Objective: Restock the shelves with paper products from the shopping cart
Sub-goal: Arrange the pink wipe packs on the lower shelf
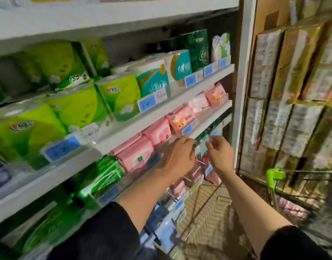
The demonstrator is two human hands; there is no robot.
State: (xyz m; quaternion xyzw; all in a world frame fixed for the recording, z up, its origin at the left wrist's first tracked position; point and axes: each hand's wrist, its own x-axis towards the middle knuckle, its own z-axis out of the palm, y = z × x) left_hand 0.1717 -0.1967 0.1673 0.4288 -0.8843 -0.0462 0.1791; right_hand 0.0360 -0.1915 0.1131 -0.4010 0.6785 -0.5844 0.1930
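We take the pink tissue packs (pixel 157 132) on the middle shelf as our landmark. Just below and right of them, our left hand (pixel 177 155) and right hand (pixel 220 152) reach in side by side, a little apart, fingers curled at a small green-and-clear pack (pixel 202 142) at the shelf edge. It seems we pinch it from both sides to seat it squarely, though blur leaves the grip uncertain. Above the pink packs stand green toilet-roll bundles (pixel 71 107), faced forward for shoppers. Well right and lower waits the shopping cart (pixel 275 175), close enough for the next reach.
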